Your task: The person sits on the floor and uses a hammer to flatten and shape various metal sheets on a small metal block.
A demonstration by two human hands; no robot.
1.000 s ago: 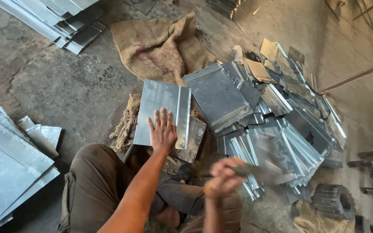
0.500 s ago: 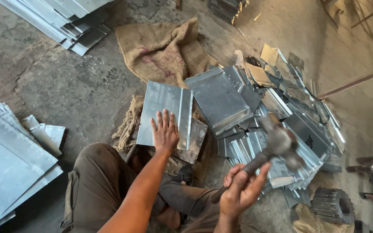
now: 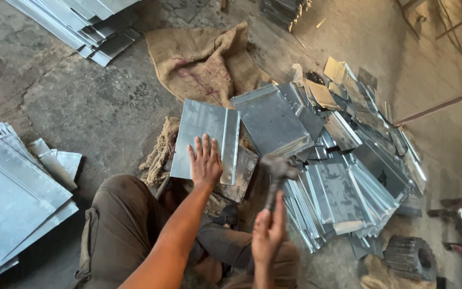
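One folded metal sheet [image 3: 205, 140] lies on the floor under the flat, open left hand [image 3: 205, 162], right hand [image 3: 268, 234] gripping a raised hammer [image 3: 275, 175] — heaps of sheets [image 3: 348, 176] beside look unworked.

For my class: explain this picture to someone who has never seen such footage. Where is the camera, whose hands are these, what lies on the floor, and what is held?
The camera sits on a person's head, looking down at their own hands. The left hand presses flat on a folded metal sheet lying on the concrete floor. The right hand grips a hammer. To the right lies a heap of similar sheets, with a burlap sack behind.
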